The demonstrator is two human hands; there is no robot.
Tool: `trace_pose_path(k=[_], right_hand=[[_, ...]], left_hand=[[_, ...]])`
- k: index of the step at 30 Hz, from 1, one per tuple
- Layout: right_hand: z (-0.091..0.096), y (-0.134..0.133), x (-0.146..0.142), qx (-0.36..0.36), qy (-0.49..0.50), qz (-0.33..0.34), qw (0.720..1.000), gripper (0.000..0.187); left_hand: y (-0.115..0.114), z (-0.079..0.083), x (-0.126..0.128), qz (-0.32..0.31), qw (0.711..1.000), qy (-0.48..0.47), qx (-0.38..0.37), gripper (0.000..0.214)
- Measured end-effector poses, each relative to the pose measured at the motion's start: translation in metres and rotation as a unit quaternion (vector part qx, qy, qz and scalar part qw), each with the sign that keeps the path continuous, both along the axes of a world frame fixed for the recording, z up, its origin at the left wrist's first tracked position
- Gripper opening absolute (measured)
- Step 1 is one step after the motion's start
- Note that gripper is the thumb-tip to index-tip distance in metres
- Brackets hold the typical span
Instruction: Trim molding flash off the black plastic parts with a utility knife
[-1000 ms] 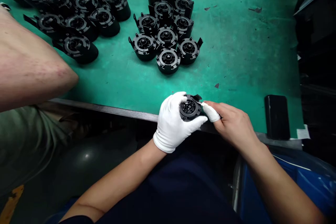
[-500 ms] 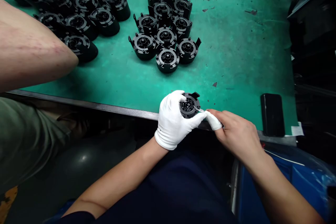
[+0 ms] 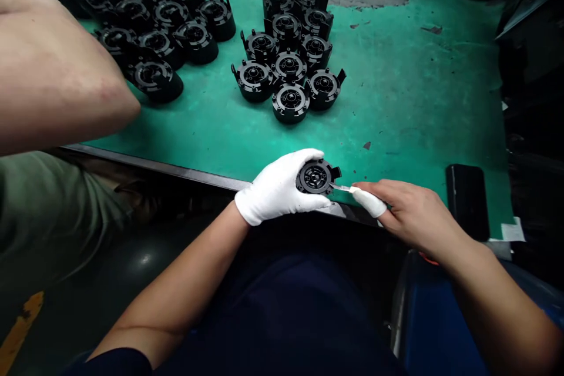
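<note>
My left hand, in a white glove, is closed around the rim of a round black plastic housing near the table's front edge. The housing's ringed, ribbed face is turned up, and a tab sticks out at its right. My right hand is bare except for a white cover on the thumb. It pinches a small knife with a thin metal blade, whose tip is at the housing's lower right rim. Whether the tip touches the rim I cannot tell. The fingers hide most of the knife's handle.
Several similar black housings stand grouped on the green table, with a larger cluster at the far left. Another person's bare arm reaches in from the left. A black phone lies at the right, above a blue bin.
The knife tip has moved from the housing's inner face to its lower right rim. My left hand has turned, its fingers now spread wider around the housing. The view has shifted slightly.
</note>
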State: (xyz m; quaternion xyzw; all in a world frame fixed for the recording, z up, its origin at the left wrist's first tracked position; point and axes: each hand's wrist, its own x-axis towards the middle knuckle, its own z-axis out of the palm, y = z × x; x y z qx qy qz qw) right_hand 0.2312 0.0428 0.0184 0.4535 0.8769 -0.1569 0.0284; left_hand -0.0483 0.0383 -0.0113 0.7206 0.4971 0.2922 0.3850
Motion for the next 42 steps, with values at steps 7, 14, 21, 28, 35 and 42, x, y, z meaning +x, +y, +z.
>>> trace_pose_path(k=[7, 14, 21, 28, 35, 42], right_hand=[[0.003, 0.019, -0.002, -0.03, -0.027, 0.069, 0.997, 0.036], [0.005, 0.034, -0.008, -0.027, -0.053, 0.114, 0.992, 0.037], [-0.006, 0.012, -0.011, 0.087, -0.044, 0.028, 0.995, 0.034], [-0.007, -0.027, -0.005, 0.009, 0.102, -0.044, 0.994, 0.031], [-0.006, -0.042, -0.013, -0.051, 0.084, 0.01, 0.995, 0.045], [-0.003, -0.039, -0.015, -0.042, 0.088, 0.003, 0.995, 0.042]], left_hand=[[0.011, 0.003, -0.009, -0.054, 0.998, -0.004, -0.037, 0.087], [0.014, 0.002, -0.01, -0.07, 0.997, -0.02, -0.039, 0.084], [0.009, 0.0, -0.005, -0.036, 0.999, -0.017, -0.015, 0.078], [-0.023, -0.017, 0.022, 0.084, 0.994, -0.049, 0.05, 0.08], [-0.037, -0.027, 0.038, 0.134, 0.985, -0.057, 0.094, 0.083], [-0.034, -0.025, 0.033, 0.129, 0.985, -0.05, 0.103, 0.081]])
